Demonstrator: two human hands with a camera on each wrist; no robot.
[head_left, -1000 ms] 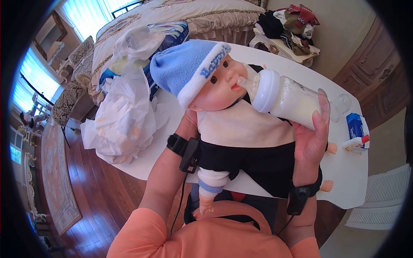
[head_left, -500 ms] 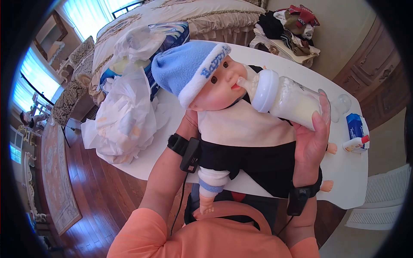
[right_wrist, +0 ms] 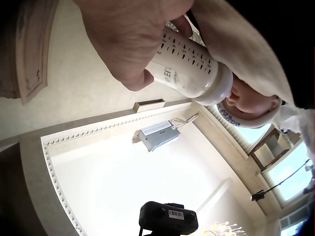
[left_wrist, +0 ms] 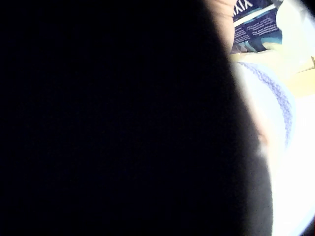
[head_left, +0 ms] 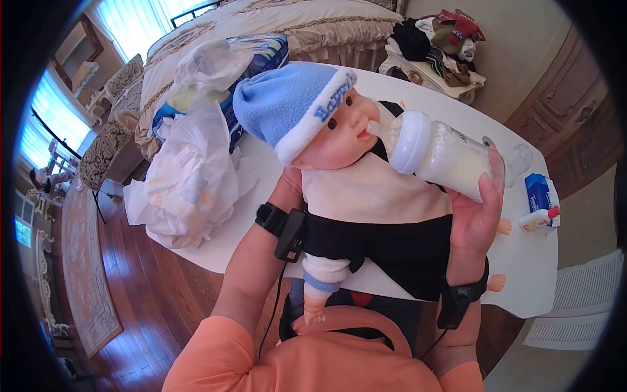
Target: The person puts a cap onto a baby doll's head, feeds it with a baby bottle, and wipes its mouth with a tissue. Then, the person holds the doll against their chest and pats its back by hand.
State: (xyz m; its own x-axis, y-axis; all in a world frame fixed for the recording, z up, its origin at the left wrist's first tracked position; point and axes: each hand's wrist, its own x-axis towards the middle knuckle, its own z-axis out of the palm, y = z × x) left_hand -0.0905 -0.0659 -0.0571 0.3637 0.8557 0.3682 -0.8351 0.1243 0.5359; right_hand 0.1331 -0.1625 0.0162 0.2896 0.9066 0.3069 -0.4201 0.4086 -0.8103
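I have the right hand (head_left: 477, 212) grasping the bottle (head_left: 450, 157) near its base, thumb and fingers wrapped round it. The bottle lies in that hand, tilted, reaching across to the doll (head_left: 379, 189), with its nipple (head_left: 374, 128) at the doll's mouth. Through the right wrist view I can make out milky contents and dark scale marks on its side.

My left hand (head_left: 292, 184) is mostly hidden behind the doll's head, at the neck; I cannot tell how its fingers lie. The left wrist view is largely dark. The bottle is across the doll's face from this hand, apart from it.

The doll lies face up between my forearms, wearing a blue hat (head_left: 287, 108) with a white brim, and black cloth (head_left: 385, 248) covers its lower body. One arm hangs over the near edge of the tabletop (head_left: 532, 281). Its feet show beyond my right wrist.

Past the right hand I see a clear cap (head_left: 520, 157), a blue pack (head_left: 537, 189) and a small white bottle (head_left: 537, 221) with a red top, close together. Over on my left sit a white plastic bag (head_left: 189, 176) and a dark blue package (head_left: 271, 51). Farther off are a bed (head_left: 313, 26) and a heap of clothes (head_left: 441, 39).
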